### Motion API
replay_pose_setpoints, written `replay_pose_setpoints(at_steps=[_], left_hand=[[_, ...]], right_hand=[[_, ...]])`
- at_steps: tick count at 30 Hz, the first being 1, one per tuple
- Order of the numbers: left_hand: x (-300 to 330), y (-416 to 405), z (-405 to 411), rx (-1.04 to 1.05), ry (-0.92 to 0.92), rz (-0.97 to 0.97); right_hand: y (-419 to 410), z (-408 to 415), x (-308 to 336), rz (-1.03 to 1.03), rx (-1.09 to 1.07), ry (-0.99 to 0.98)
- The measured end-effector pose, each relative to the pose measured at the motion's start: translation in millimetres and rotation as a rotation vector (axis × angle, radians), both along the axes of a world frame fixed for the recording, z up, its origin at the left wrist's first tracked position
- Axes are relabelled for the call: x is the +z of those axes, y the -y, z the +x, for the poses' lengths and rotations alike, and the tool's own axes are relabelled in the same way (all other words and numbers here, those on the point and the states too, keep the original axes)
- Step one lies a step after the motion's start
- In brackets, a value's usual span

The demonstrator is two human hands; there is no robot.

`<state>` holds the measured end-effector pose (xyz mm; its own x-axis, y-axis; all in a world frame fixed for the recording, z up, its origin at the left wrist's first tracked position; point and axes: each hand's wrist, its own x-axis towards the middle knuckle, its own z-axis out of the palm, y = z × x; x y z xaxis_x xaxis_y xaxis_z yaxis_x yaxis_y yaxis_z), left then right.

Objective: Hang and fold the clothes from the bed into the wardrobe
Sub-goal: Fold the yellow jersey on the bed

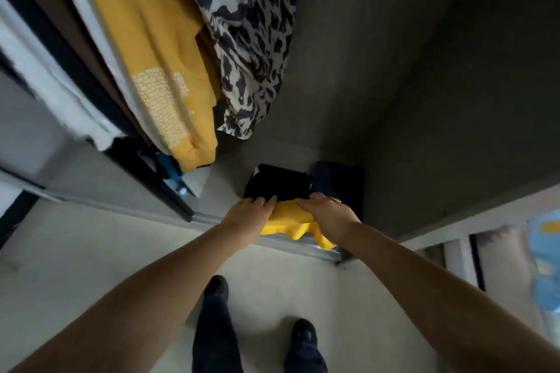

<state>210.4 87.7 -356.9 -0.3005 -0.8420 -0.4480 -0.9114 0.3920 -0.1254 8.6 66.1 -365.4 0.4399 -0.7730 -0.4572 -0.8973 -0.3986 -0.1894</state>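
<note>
Yellow folded garment is lying at the front edge of the wardrobe floor, part of it drooping over the metal sliding-door track at the front. Both hands are resting on it from above: the left hand is lying over its left end with fingers gently bent and pointing into the wardrobe, the fingertips reaching the edge of a black folded garment just behind; the right hand is pressing flat on the right part of the yellow cloth, fingers fairly straight and angled to the left. Whether either thumb is tucking under the fabric is hidden, so a true grip cannot be confirmed. Beside the black folded piece, to its right and against the wardrobe's side wall, a dark navy folded garment is sitting. Above them, clothes are hanging inside the wardrobe: a mustard-yellow top with pale printed lettering near its hem, and next to it a black-and-white patterned garment; further left, white and dark brown pieces are hanging, blurred. At the bottom of the view the person is standing on a pale floor in dark trousers and black shoes, facing the open wardrobe.
</note>
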Motion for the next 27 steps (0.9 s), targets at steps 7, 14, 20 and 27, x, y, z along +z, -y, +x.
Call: replay_pose_setpoints(at_steps=[7, 14, 20, 27], left_hand=[[-53, 84, 23, -0.199, -0.038, 0.045], [-182, 145, 42, -0.185, -0.088, 0.113], [-303, 200, 41, -0.217, -0.063, 0.055], [-372, 296, 48, -0.163, -0.202, -0.125]], right_hand=[[33, 27, -53, 0.056, -0.295, 0.008], [89, 48, -188, 0.116, -0.380, -0.003], [139, 50, -299, 0.049, -0.353, -0.011], [222, 40, -346, -0.226, -0.290, 0.006]])
